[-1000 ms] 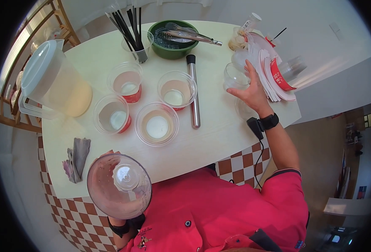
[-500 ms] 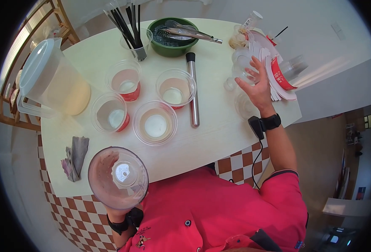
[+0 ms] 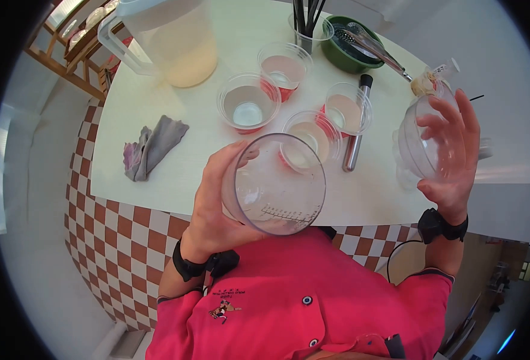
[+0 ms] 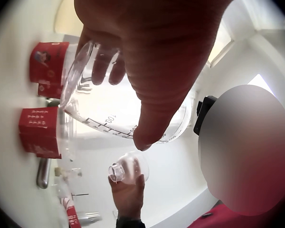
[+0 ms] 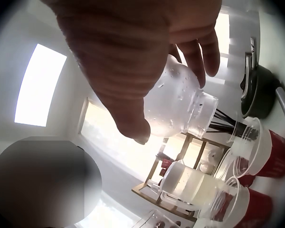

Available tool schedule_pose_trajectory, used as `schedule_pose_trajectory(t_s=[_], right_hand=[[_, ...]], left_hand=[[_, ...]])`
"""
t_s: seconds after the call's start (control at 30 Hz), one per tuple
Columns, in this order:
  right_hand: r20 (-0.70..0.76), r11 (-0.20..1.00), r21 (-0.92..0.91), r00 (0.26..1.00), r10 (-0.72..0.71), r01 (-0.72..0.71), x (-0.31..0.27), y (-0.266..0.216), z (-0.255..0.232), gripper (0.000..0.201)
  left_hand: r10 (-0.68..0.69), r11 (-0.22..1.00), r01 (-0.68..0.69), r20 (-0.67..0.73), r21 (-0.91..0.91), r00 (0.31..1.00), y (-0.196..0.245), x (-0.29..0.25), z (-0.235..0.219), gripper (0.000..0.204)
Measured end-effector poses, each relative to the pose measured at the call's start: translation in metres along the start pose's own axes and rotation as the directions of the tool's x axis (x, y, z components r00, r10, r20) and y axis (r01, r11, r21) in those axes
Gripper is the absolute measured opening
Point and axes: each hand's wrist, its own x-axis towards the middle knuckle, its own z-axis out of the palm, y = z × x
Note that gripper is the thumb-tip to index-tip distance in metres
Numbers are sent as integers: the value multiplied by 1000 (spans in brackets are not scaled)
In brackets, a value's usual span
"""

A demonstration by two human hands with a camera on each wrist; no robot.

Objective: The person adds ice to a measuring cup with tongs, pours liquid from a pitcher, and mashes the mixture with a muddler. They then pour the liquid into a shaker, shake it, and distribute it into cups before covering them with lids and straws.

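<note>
Beaker (image 3: 280,186), clear, smooth and round-walled with a dark printed scale, is gripped wide by the left hand (image 3: 214,201), thumb and fingers curved round its side, near the table's front edge, its round mouth facing the head camera. At two o'clock from it, the right hand (image 3: 454,153) holds one clear dome (image 3: 417,138), also in a wide grip; the right wrist view shows its rounded body, short narrow neck and fine droplets.

Four clear plastic cups stand close together, red-sleeved and round-rimmed: one (image 3: 248,108) between eleven and twelve o'clock from the beaker, one (image 3: 284,69) at twelve, and two (image 3: 348,111) (image 3: 310,144) towards one, the nearest partly behind the beaker's rim. Whether they hold any clear liquid, I cannot tell.

One metal rod (image 3: 354,144) with a black end lies between one and two o'clock. Further out at one, a green bowl (image 3: 337,57) holds metal tongs (image 3: 376,48) over dark contents; at twelve, a clear tub (image 3: 304,43) holds several black straws (image 3: 301,21). One pitcher (image 3: 181,45) at eleven contains pale yellowish liquid. A crumpled grey cloth (image 3: 160,147) lies between nine and ten on the smooth white table (image 3: 361,207).
</note>
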Motion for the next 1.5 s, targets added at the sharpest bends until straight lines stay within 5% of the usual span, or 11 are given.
schedule_pose_trajectory(t_s=[0.2,0.33,0.47,0.5,0.6,0.67,0.77,0.8,0.97,1.1,1.5], right_hand=[[435,906,-162,853,-290,391,69,-65,29,119],[461,765,-234,761,-456,600,97,-46,40,103],[425,528,-343,629,-650,777,110,-81,67,87],[433,455,-379,589,-683,806,116,-70,70,81],[587,448,-518,684,-433,728,115,-114,78,62],[612,374,-558,672,-418,741,117,-114,85,51],[576,159,-533,495,-650,831,123,-65,97,43],[599,143,-534,493,-630,833,123,-68,98,44],[612,296,-378,477,-631,877,136,-65,104,46],[768,573,-303,552,-326,761,147,-111,84,62],[809,526,-318,516,-283,788,163,-145,82,76]], left_hand=[[-16,1000,16,-6,1,1000,13,24,4,108],[-39,999,39,-48,-12,998,18,37,1,105],[-34,999,31,-81,-36,996,17,46,1,104],[-32,999,29,-86,-45,996,16,48,2,104],[-15,999,11,-88,-50,996,16,53,2,104],[19,1000,-21,-80,-22,997,15,56,0,104],[19,999,-23,-82,-48,996,12,58,1,104],[13,998,-18,-79,-55,997,11,58,0,104],[11,995,-16,-61,-96,998,8,57,-6,105],[38,987,-46,-55,-151,998,7,59,-9,107],[75,987,-85,-76,-136,994,8,72,-11,107]])
